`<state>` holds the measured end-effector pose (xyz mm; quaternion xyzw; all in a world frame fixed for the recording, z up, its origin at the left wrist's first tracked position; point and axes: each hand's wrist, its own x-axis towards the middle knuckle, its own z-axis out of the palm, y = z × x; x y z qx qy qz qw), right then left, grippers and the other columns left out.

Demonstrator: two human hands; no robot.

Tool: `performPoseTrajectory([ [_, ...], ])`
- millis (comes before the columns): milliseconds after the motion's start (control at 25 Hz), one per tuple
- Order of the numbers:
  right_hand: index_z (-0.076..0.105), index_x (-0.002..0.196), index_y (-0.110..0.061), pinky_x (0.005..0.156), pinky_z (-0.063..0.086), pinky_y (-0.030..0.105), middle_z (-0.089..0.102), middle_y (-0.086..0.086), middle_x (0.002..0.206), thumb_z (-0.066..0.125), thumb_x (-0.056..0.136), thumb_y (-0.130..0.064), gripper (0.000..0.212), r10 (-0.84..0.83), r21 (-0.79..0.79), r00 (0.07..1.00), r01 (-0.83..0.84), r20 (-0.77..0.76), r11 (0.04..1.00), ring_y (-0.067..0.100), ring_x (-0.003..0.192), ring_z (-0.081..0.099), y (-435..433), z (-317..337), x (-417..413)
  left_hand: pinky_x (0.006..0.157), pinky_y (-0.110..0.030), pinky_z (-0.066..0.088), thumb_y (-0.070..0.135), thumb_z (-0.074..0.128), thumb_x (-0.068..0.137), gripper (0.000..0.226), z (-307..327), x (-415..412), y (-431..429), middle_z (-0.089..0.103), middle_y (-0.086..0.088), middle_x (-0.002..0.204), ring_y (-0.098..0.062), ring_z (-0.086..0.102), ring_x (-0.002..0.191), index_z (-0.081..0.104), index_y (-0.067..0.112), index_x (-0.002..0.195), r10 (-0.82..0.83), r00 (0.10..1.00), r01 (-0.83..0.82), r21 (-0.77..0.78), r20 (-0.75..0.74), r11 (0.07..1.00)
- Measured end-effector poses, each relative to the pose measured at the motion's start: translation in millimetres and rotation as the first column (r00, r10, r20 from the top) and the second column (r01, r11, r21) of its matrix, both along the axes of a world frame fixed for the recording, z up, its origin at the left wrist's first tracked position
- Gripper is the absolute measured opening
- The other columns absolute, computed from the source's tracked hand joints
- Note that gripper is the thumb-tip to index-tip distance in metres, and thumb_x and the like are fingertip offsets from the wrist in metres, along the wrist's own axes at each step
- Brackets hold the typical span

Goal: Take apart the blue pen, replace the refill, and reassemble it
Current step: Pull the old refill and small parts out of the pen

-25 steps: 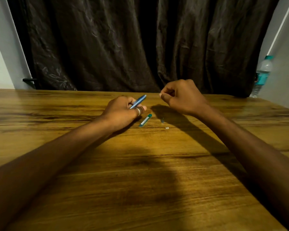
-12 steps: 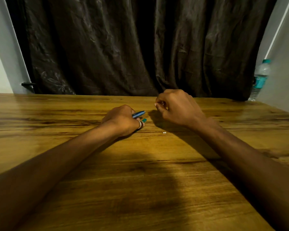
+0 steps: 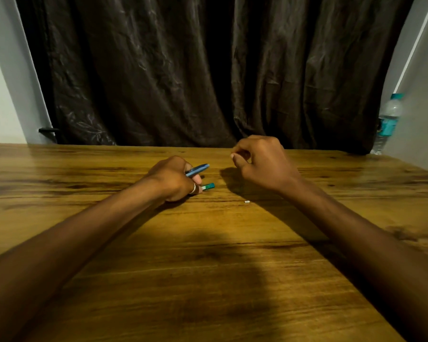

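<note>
My left hand [image 3: 173, 178] rests on the wooden table [image 3: 208, 267] and grips the blue pen barrel [image 3: 197, 170], whose end sticks out to the right. Just below that hand lies a small teal piece [image 3: 208, 186], partly hidden by my fingers. My right hand [image 3: 260, 162] hovers to the right of the pen with thumb and fingers pinched together; whether something small is between them I cannot tell. A tiny white part [image 3: 246, 201] lies on the table below my right hand.
A dark curtain [image 3: 208, 70] hangs behind the table's far edge. A plastic water bottle [image 3: 387, 122] with a teal label stands at the far right by the wall. A dark handle [image 3: 48, 130] juts out at the back left.
My left hand lowered onto the table with the pen barrel, covering most of the teal piece. My right hand stayed pinched and drifted slightly right. The camera view shifted.
</note>
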<state>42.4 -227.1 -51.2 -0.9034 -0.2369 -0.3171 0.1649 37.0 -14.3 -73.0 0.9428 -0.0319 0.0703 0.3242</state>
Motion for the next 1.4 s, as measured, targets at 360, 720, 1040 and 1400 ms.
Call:
performPoseTrajectory([
  [360,0.075,0.103,-0.009,0.078,0.057,0.032,0.077,0.012,0.091,0.070,0.090,-0.002,0.015,0.385,0.594,0.856,-0.118,-0.345,0.796,0.017,0.081,0.069,18.1,-1.7,-9.1,0.062,-0.016,0.051,0.010,0.080,0.082,0.012,22.9,-18.3,-1.8,0.075,0.003,0.075,-0.008,0.066,0.070,0.080,0.021,0.086,-0.150,0.987,0.160,-0.467,0.059,0.870],
  [720,0.076,0.092,-0.008,0.078,0.060,0.022,0.076,0.006,0.082,0.070,0.086,0.007,0.017,0.519,0.811,0.776,-0.018,-0.358,0.585,0.011,0.077,0.073,21.7,5.7,-18.7,0.082,-0.026,0.056,0.014,0.080,0.084,0.009,28.3,-23.8,-2.3,0.079,-0.004,0.094,-0.015,0.071,0.090,0.080,0.022,0.088,-0.129,0.991,0.127,-0.468,0.028,0.874],
  [1040,0.070,0.093,-0.027,0.078,0.059,0.025,0.075,-0.008,0.075,0.077,0.084,-0.010,0.021,0.167,0.474,0.963,-0.049,-0.212,0.879,0.003,0.078,0.072,8.2,2.0,-5.0,0.065,-0.021,0.046,0.020,0.080,0.083,0.014,31.8,-18.4,12.9,0.074,0.002,0.090,-0.009,0.065,0.083,0.079,0.018,0.098,0.029,0.999,-0.007,-0.435,0.044,0.900],
  [1400,0.062,0.097,-0.035,0.073,0.062,0.038,0.075,-0.011,0.087,0.065,0.089,-0.009,0.028,0.168,0.020,0.932,-0.171,-0.322,0.985,-0.002,0.081,0.068,34.4,-27.3,-8.0,0.068,-0.021,0.047,0.021,0.079,0.084,0.027,31.2,-15.9,15.8,0.074,-0.002,0.098,-0.009,0.064,0.087,0.077,0.014,0.111,0.053,0.999,-0.045,-0.405,0.009,0.913],
])
